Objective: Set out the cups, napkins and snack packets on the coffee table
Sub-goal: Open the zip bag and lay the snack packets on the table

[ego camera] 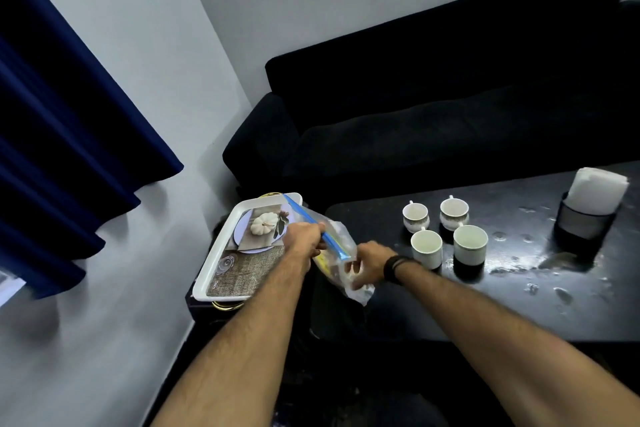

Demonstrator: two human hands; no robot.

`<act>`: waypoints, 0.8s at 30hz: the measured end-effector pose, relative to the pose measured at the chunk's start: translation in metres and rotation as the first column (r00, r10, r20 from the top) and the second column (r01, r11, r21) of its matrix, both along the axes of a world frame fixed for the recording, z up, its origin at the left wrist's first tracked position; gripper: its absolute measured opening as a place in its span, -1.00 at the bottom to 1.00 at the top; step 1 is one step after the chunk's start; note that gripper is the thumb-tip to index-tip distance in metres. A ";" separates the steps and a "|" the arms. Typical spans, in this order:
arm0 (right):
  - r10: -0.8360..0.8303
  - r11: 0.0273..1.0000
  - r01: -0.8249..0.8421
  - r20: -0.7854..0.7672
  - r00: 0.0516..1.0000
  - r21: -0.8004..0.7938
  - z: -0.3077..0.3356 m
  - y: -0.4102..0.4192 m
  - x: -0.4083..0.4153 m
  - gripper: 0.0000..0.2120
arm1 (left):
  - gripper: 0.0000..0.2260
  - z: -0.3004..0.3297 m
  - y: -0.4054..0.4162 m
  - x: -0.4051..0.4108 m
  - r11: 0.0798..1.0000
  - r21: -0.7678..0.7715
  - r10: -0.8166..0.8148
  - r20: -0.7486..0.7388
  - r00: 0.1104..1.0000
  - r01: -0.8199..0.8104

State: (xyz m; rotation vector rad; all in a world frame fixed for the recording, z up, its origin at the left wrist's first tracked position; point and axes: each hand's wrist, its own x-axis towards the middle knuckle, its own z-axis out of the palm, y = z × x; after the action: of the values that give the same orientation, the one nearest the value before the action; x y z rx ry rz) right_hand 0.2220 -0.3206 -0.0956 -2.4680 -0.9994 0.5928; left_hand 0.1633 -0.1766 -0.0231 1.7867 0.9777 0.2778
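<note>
A clear zip bag (337, 236) with a blue seal strip hangs over the left end of the black coffee table (519, 305). My left hand (303, 236) pinches the bag's blue top edge. My right hand (369, 265) grips the lower part of the bag, where snack packets with some yellow show through the plastic. Several white cups (445, 232) stand grouped on the table to the right of my hands. A stack of white napkins (597, 191) stands in a dark round holder (581, 225) at the far right.
A white tray (221, 253) with a printed picture inside sits on a low stand left of the table. A black sofa (433, 114) runs behind the table. Blue curtains (69, 132) hang on the left wall. The tabletop shows wet-looking marks on its right side.
</note>
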 end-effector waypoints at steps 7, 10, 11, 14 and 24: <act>-0.136 0.837 0.258 -0.273 0.952 0.483 0.058 -0.012 0.012 -0.82 | -0.87 -0.009 0.000 -0.014 0.967 -0.224 -0.102 0.085 0.991 0.118; -0.134 0.874 0.240 -0.265 0.955 0.422 0.065 -0.004 -0.004 -0.65 | -0.83 -0.011 -0.010 -0.024 0.931 -0.336 -0.096 0.152 0.984 0.143; -0.169 0.879 0.250 -0.225 0.960 0.406 0.065 -0.004 -0.007 -0.65 | -0.83 -0.011 -0.013 -0.027 0.920 -0.364 -0.089 0.163 0.983 0.144; -0.237 0.871 0.296 -0.193 0.952 0.392 0.066 -0.003 -0.010 -0.76 | -0.84 -0.013 -0.020 -0.036 0.903 -0.404 -0.076 0.188 0.979 0.148; -0.329 0.896 0.351 -0.124 0.936 0.272 0.077 0.007 -0.022 -0.81 | -0.77 -0.008 -0.029 -0.038 0.963 -0.211 -0.139 0.142 0.980 0.167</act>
State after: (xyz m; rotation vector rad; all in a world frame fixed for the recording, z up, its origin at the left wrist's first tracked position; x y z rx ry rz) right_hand 0.1999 -0.3135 -0.0189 -2.2627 -0.5558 0.3870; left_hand 0.1251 -0.2051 -0.0313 1.6097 0.7453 0.1741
